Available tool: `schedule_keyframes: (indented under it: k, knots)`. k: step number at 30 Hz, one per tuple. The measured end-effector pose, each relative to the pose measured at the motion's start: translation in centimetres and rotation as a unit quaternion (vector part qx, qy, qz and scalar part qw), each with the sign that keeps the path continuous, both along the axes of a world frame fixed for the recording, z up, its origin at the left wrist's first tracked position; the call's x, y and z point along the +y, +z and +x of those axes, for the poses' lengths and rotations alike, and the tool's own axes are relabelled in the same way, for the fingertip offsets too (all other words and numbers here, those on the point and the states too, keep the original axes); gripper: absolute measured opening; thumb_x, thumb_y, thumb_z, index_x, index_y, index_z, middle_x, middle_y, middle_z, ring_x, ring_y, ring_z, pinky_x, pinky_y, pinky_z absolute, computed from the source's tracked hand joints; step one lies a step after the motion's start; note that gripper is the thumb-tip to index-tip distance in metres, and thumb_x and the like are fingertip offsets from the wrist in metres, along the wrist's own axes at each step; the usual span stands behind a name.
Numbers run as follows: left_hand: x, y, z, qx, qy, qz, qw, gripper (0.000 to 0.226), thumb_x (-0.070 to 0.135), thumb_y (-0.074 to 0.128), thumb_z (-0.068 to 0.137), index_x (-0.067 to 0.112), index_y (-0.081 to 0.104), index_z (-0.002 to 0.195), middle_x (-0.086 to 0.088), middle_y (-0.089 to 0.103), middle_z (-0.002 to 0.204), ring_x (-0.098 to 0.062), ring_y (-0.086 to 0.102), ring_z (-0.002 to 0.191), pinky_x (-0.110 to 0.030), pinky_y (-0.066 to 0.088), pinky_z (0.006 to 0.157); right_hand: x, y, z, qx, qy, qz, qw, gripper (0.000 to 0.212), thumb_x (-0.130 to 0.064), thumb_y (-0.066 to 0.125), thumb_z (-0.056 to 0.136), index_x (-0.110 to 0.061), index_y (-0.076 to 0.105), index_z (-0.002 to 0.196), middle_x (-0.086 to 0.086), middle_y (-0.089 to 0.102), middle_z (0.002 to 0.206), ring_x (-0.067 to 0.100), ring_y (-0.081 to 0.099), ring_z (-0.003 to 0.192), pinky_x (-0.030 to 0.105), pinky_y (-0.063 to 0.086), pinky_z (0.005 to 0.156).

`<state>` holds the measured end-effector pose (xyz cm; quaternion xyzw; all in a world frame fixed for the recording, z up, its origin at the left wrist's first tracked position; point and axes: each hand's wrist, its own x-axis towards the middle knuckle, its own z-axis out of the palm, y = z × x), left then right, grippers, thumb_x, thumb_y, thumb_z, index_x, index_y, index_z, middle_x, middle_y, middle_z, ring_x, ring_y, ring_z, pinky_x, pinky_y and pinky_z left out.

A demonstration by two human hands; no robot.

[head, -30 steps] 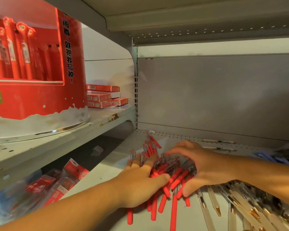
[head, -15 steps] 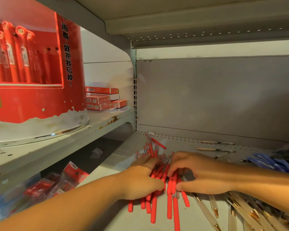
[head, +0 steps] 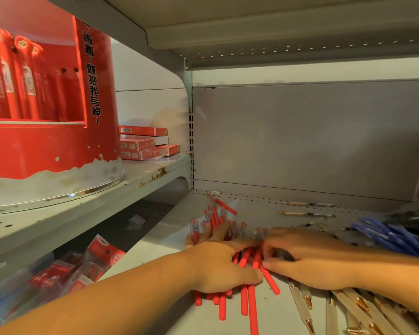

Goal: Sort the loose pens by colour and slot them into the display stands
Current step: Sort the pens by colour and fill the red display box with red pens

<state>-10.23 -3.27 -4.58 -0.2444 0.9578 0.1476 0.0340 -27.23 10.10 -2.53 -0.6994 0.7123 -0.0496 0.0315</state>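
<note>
A heap of red pens (head: 248, 293) lies on the grey shelf (head: 288, 317) in front of me. My left hand (head: 218, 264) curls over the left side of the heap, thumb under it, gripping a bunch of red pens. My right hand (head: 307, 257) closes in from the right and pinches the same bunch at the middle. One red pen (head: 224, 206) lies apart behind the heap. A round red display stand (head: 46, 141) with red pens slotted in it stands on the upper left shelf.
Blue pens (head: 392, 238) are piled at the right, beige pens with gold tips (head: 348, 308) at the lower right. Two loose clear pens (head: 307, 209) lie near the back wall. Red boxes (head: 143, 143) are stacked beside the stand. Packaged goods (head: 82, 272) fill the lower left shelf.
Both hands have drawn closer together and pulled the red pens into a tighter bunch, nearer to me. The view has tilted slightly downward.
</note>
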Motion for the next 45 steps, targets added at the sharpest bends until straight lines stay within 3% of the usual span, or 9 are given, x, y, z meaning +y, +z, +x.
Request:
schedule_keyframes:
  k: [3, 7, 12, 19, 22, 27, 33, 40, 45]
  knots:
    - [-0.1, 0.2, 0.3, 0.017, -0.019, 0.001, 1.000, 0.063, 0.082, 0.041, 0.080, 0.067, 0.019, 0.137, 0.014, 0.002, 0.164, -0.025, -0.003, 0.152, -0.065, -0.003, 0.115, 0.5, 0.1, -0.1, 0.021, 0.046, 0.021, 0.999, 0.030, -0.059, 0.047, 0.089, -0.049, 0.052, 0.117, -0.031, 0.049, 0.116, -0.009, 0.047, 0.106, 0.021, 0.046, 0.091]
    - [-0.5, 0.9, 1.4, 0.030, -0.065, 0.003, 0.997, 0.072, 0.089, 0.036, 0.074, 0.063, 0.022, 0.140, 0.015, 0.018, 0.160, -0.019, 0.012, 0.150, -0.056, 0.013, 0.119, 1.0, 0.7, 0.9, -0.001, 0.094, 0.012, 0.995, 0.041, -0.064, 0.053, 0.086, -0.046, 0.055, 0.123, -0.032, 0.049, 0.121, -0.011, 0.045, 0.113, 0.019, 0.045, 0.093]
    - [0.1, 2.0, 2.9, 0.031, -0.079, -0.021, 0.996, 0.088, 0.089, 0.044, 0.072, 0.059, 0.007, 0.147, 0.014, 0.000, 0.165, -0.018, -0.005, 0.152, -0.056, 0.007, 0.121, 1.2, 0.6, 1.9, -0.005, 0.078, -0.010, 0.997, 0.046, -0.070, 0.056, 0.083, -0.045, 0.055, 0.121, -0.031, 0.047, 0.119, -0.009, 0.046, 0.110, 0.020, 0.044, 0.095]
    - [0.8, 1.7, 6.4, -0.063, -0.107, 0.031, 0.992, 0.102, 0.076, 0.064, 0.073, 0.076, -0.020, 0.130, 0.020, -0.037, 0.154, -0.017, -0.029, 0.146, -0.053, -0.005, 0.121, 2.3, 0.1, 3.0, -0.036, 0.096, 0.052, 0.993, 0.093, -0.090, 0.059, 0.062, -0.071, 0.007, 0.136, -0.040, 0.029, 0.139, -0.014, 0.034, 0.126, 0.017, 0.035, 0.104]
    - [0.9, 1.5, 6.3, -0.065, -0.122, 0.002, 0.990, 0.110, 0.068, 0.068, 0.078, 0.067, -0.026, 0.135, 0.013, -0.040, 0.154, -0.020, -0.033, 0.144, -0.052, -0.007, 0.121, 1.7, 0.5, 3.5, -0.035, 0.072, 0.084, 0.993, 0.082, -0.091, 0.059, 0.061, -0.078, 0.012, 0.127, -0.033, 0.032, 0.134, -0.010, 0.038, 0.119, 0.021, 0.038, 0.103]
    - [1.2, 1.3, 5.7, -0.069, -0.128, -0.044, 0.988, 0.106, 0.081, 0.055, 0.076, 0.061, -0.028, 0.138, 0.010, -0.041, 0.154, -0.023, -0.030, 0.146, -0.055, -0.004, 0.121, 0.8, 0.4, 3.1, -0.025, 0.049, 0.052, 0.997, 0.064, -0.078, 0.055, 0.078, -0.061, 0.030, 0.135, -0.033, 0.032, 0.124, -0.007, 0.046, 0.112, 0.019, 0.047, 0.096]
    - [1.4, 1.3, 5.1, -0.021, -0.125, -0.070, 0.990, 0.082, 0.075, 0.050, 0.083, 0.056, 0.000, 0.145, 0.008, -0.004, 0.165, -0.028, 0.001, 0.152, -0.055, 0.013, 0.121, 0.9, -0.7, 3.5, -0.061, 0.040, 0.017, 0.997, 0.045, -0.077, 0.053, 0.078, -0.075, 0.035, 0.120, -0.041, 0.032, 0.116, -0.014, 0.042, 0.110, 0.013, 0.042, 0.087]
    - [1.3, 0.8, 5.3, -0.021, -0.143, -0.043, 0.989, 0.106, 0.087, 0.057, 0.066, 0.057, -0.007, 0.145, 0.011, -0.011, 0.164, -0.031, -0.009, 0.152, -0.063, 0.010, 0.119, 0.9, -0.4, 4.4, -0.122, 0.029, 0.028, 0.992, 0.058, -0.072, 0.062, 0.079, -0.061, 0.040, 0.131, -0.038, 0.042, 0.125, -0.010, 0.049, 0.116, 0.008, 0.045, 0.093]
    - [1.1, 0.5, 5.0, 0.012, -0.139, -0.064, 0.988, 0.090, 0.089, 0.051, 0.069, 0.048, 0.016, 0.141, 0.011, 0.027, 0.149, -0.028, 0.031, 0.136, -0.053, 0.034, 0.112, 0.6, -0.1, 4.8, -0.187, 0.010, 0.020, 0.982, 0.047, -0.052, 0.066, 0.087, -0.046, 0.050, 0.131, -0.032, 0.053, 0.124, -0.009, 0.053, 0.116, 0.010, 0.045, 0.097]
